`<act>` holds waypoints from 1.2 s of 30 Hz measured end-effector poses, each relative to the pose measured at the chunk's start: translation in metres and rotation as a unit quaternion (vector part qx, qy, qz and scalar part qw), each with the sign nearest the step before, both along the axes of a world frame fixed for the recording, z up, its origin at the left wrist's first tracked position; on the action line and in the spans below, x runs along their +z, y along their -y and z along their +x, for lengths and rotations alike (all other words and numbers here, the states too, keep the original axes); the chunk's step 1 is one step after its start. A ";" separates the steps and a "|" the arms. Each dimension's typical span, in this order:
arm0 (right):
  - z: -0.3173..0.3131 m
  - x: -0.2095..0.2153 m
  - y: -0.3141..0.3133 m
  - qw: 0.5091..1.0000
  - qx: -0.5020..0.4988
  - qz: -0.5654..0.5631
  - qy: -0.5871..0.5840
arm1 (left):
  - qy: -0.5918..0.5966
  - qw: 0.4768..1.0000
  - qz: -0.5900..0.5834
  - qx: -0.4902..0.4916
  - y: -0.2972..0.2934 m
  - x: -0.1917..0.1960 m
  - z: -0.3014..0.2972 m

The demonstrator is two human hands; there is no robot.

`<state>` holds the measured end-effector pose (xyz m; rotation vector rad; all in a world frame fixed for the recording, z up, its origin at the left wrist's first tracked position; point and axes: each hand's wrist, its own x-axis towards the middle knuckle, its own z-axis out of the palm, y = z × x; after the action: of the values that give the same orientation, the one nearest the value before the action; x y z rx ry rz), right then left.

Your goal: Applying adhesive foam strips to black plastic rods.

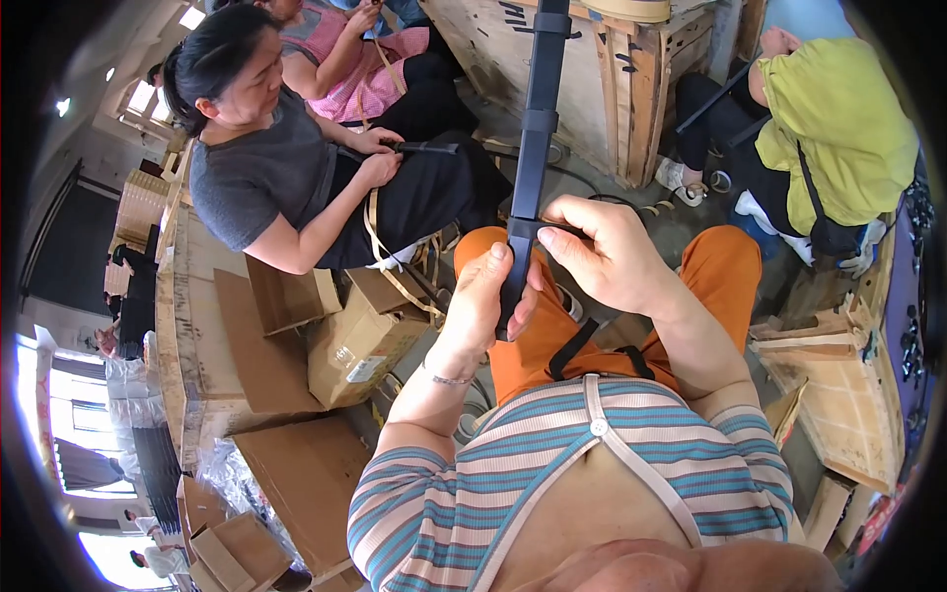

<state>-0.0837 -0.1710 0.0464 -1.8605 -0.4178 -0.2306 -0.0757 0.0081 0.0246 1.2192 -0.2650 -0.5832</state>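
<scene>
A long, narrow dark blue-grey bar rises from my lap to the top edge of the view, with black bands around it at intervals. My left hand is closed around its lower end, thumb along one side and fingers behind. My right hand is closed at the bar's right side, thumb and bent forefinger pinching at a black band. A dark tail seems to run from that band into the right fingers, which partly hide it. A black strap lies across my orange trousers.
Open cardboard boxes stand at my left beside a wooden crate. A co-worker in a grey shirt sits ahead left; another in yellow-green sits far right. A large wooden crate stands ahead, a wooden stand at right.
</scene>
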 end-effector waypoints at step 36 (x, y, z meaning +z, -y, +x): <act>0.023 -0.027 0.014 0.925 0.224 0.295 -0.083 | -0.169 0.930 -0.247 -0.214 0.024 -0.018 0.012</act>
<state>-0.0603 -0.1850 0.0198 -1.1425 -0.5711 0.1087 -0.0642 -0.0156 0.0069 0.5556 -0.3620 -1.0236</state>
